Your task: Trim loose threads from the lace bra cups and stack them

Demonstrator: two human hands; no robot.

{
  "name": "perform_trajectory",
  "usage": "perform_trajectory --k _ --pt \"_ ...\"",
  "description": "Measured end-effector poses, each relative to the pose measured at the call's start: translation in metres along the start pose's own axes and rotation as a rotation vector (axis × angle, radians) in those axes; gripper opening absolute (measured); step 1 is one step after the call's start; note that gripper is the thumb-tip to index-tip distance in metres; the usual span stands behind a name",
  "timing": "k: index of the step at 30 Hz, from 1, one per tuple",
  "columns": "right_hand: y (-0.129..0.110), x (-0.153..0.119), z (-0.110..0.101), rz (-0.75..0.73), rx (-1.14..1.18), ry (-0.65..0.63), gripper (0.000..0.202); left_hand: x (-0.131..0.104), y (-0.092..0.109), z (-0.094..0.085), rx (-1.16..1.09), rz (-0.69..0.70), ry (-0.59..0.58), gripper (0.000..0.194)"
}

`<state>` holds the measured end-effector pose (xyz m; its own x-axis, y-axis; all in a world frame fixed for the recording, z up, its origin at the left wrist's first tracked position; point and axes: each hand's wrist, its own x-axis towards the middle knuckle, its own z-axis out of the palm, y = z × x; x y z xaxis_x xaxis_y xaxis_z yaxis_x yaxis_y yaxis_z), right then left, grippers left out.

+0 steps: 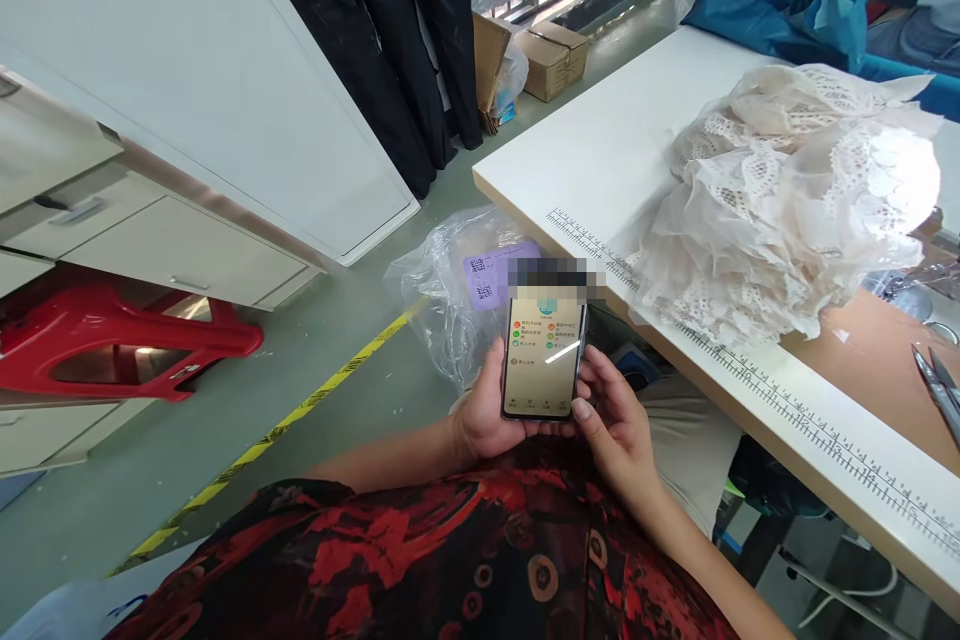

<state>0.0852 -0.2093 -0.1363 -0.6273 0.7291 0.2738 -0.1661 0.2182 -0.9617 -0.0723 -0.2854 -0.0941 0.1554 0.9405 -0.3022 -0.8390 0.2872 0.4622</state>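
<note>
Above my lap a smartphone (544, 375) is held upright, its lit screen showing rows of small coloured icons with text; a pixelated patch covers its top. My left hand (486, 412) wraps round the phone's left side and lower edge. On the other side, my right hand (616, 415) grips the right edge, its thumb near the lower right corner. Just beyond the phone lies a clear plastic bag (442, 265) with a purple label (487, 275) printed with square codes.
A white table (585, 135) with a printed ruler edge stands to the right, bearing a pile of cream lace fabric (780, 190) and scissors (937, 385). A red stool (127, 340) and white drawers (165, 250) are at left. Cardboard boxes (553, 58) sit on the floor behind.
</note>
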Motion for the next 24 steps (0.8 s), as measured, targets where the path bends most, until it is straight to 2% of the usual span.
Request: perform_trajectory --k 9,16,21,24 --pt "-0.004 -0.001 -0.005 -0.051 -0.021 -0.004 0.057 0.000 -0.003 0.006 0.048 -0.060 0.044 0.092" --pt "-0.012 -0.003 -0.021 -0.098 -0.062 0.064 0.058 0.012 -0.011 0.011 0.008 -0.111 -0.059 0.086" --pt "-0.023 -0.013 -0.033 -0.180 -0.012 0.158 0.059 0.024 -0.014 0.028 0.047 -0.167 -0.146 0.080" --pt "-0.032 -0.019 -0.039 -0.238 0.029 0.243 0.063 0.030 -0.015 0.042 0.112 -0.238 -0.096 0.069"
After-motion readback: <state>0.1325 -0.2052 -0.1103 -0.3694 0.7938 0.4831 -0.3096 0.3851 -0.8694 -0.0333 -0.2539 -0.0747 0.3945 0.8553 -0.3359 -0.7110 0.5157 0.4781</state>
